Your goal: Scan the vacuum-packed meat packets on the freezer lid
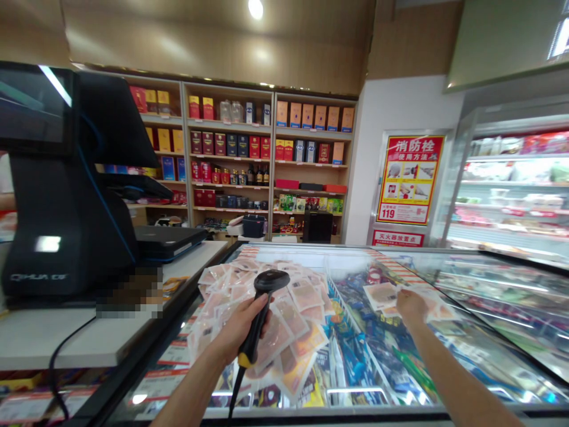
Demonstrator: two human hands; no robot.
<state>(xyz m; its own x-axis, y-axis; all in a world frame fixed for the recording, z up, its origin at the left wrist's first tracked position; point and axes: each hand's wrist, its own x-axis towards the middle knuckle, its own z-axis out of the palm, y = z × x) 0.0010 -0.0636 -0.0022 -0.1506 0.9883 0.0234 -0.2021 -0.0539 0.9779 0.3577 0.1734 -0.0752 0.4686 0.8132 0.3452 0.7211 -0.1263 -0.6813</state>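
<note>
My left hand (242,329) is wrapped round the handle of a black and yellow barcode scanner (254,329), its head up and its cord trailing down toward me. Below and behind it, a large pile of flat clear packets (306,293) with pinkish-brown contents and printed labels is spread on the glass freezer top (349,261). Over to the right, my right hand (411,305) is closed at the edge of a flat packet (380,295), slightly blurred. A few similar packets (438,305) lie beneath and beside that hand on the glass.
On the left, a black checkout terminal (66,225) stands on a white counter (57,341) with a cable hanging over its edge. Shelves of boxed bottles (231,145) line the back wall. A lit refrigerated display (511,190) and another glass-topped freezer section (498,296) are at right.
</note>
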